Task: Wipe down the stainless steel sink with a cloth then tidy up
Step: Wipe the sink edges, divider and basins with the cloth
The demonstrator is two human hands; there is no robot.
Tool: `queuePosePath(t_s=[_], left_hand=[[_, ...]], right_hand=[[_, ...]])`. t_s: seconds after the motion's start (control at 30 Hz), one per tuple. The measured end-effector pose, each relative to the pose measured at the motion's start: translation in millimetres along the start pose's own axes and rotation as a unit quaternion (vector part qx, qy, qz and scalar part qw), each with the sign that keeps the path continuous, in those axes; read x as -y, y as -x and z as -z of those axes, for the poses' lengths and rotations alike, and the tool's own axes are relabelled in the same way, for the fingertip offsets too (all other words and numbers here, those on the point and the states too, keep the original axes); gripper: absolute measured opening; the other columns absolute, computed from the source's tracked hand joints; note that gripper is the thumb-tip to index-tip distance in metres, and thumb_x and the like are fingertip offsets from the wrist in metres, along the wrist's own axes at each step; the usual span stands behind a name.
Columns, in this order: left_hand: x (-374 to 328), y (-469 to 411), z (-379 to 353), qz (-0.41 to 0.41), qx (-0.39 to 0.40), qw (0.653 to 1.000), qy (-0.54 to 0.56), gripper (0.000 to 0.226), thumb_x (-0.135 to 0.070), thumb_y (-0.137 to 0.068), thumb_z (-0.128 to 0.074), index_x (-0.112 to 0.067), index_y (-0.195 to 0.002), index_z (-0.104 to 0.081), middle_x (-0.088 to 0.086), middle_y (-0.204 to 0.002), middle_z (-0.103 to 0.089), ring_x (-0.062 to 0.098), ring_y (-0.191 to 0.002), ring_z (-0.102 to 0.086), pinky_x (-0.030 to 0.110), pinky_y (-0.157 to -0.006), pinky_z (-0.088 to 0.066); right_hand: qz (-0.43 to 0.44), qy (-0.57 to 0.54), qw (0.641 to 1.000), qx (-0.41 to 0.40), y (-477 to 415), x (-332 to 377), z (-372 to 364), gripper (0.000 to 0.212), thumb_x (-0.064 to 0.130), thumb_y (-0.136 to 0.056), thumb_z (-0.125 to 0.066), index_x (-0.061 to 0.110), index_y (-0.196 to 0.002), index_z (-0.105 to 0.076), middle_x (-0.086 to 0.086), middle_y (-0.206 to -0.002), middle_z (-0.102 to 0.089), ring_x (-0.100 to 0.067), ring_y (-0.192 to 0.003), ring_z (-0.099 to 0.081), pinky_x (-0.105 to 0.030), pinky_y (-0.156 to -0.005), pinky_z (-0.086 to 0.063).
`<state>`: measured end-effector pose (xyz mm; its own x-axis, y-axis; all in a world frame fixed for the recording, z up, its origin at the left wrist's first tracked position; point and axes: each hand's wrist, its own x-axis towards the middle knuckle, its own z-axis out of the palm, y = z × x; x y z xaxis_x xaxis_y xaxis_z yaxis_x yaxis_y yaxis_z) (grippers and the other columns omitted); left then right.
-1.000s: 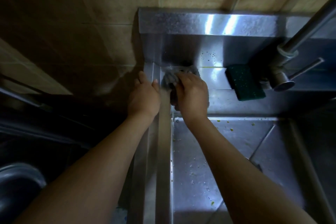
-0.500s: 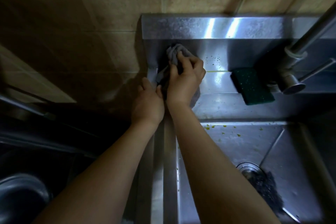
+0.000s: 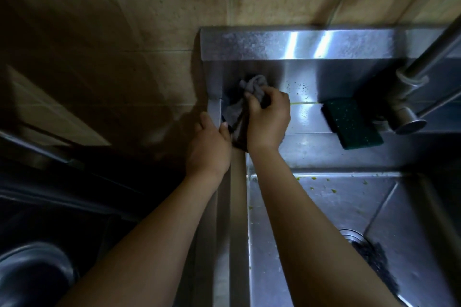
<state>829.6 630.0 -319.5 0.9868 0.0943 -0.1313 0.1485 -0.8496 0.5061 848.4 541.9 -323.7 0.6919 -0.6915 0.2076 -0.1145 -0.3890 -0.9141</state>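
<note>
Sink (image 3: 324,207) basin lay nearest, with the drain (image 3: 354,235) at 4 o'clock. The left hand (image 3: 208,147) rested, fingers relaxed, on the sink's left rim. The right hand (image 3: 268,119) clutched the grey cloth (image 3: 252,86) against the back wall, with a green sponge (image 3: 351,124) at its 3 o'clock.

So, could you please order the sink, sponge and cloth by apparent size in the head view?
1. Sink
2. Sponge
3. Cloth, though the right hand hides much of it, so sponge versus cloth is unsure.
</note>
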Motion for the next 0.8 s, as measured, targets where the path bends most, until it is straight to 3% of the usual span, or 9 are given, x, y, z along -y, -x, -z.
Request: queuePosePath(t_s=[0.17,0.37,0.57,0.7,0.8], left_hand=[[0,0,-2,0.007,-0.008,1.0,-0.008,0.05,-0.038,-0.097,-0.033,-0.008,-0.137,-0.027,0.019,-0.138,-0.04,0.039,-0.113,-0.05,0.039,-0.082,-0.041],[2,-1,-2,-0.004,-0.012,1.0,-0.018,0.051,-0.036,-0.097,-0.034,-0.005,-0.137,-0.027,0.022,-0.136,-0.042,0.039,-0.114,-0.049,0.04,-0.084,-0.04],[2,-2,-5,-0.002,-0.018,1.0,-0.023,0.049,-0.038,-0.097,-0.033,-0.007,-0.135,-0.029,0.021,-0.133,-0.044,0.038,-0.111,-0.051,0.039,-0.079,-0.04],[3,0,-4,-0.007,-0.021,0.999,-0.031,0.05,-0.038,-0.097,-0.033,-0.006,-0.135,-0.03,0.019,-0.135,-0.04,0.037,-0.112,-0.049,0.039,-0.079,-0.039],[0,9,1,-0.082,-0.061,0.991,-0.088,0.052,-0.036,-0.092,-0.038,-0.006,-0.134,-0.033,0.019,-0.136,-0.037,0.037,-0.118,-0.043,0.046,-0.093,-0.039]], right_hand=[[-0.028,-0.116,0.988,-0.098,-16,20,8,0.025,0.022,-0.085,-0.066,0.001,-0.099,-0.06,-0.013,-0.102,-0.057,-0.023,-0.097,-0.052,-0.018,-0.08,-0.034],[-0.079,-0.078,0.99,-0.084,-12,9,-12,0.03,0.034,-0.087,-0.06,0.006,-0.088,-0.05,-0.01,-0.098,-0.054,-0.029,-0.092,-0.052,-0.04,-0.081,-0.042],[-0.125,-0.061,0.988,-0.073,-15,4,1,0.025,0.033,-0.09,-0.057,0.009,-0.091,-0.051,-0.011,-0.103,-0.061,-0.026,-0.092,-0.056,-0.025,-0.07,-0.033],[-0.169,-0.121,0.967,-0.149,-26,2,24,0.031,0.027,-0.093,-0.055,0.02,-0.069,-0.037,-0.013,-0.086,-0.057,-0.022,-0.078,-0.049,-0.022,-0.067,-0.031],[-0.133,-0.152,0.955,-0.217,-41,8,42,0.016,0.019,-0.091,-0.057,0.003,-0.087,-0.053,-0.023,-0.099,-0.056,-0.025,-0.085,-0.05,-0.02,-0.075,-0.032]])
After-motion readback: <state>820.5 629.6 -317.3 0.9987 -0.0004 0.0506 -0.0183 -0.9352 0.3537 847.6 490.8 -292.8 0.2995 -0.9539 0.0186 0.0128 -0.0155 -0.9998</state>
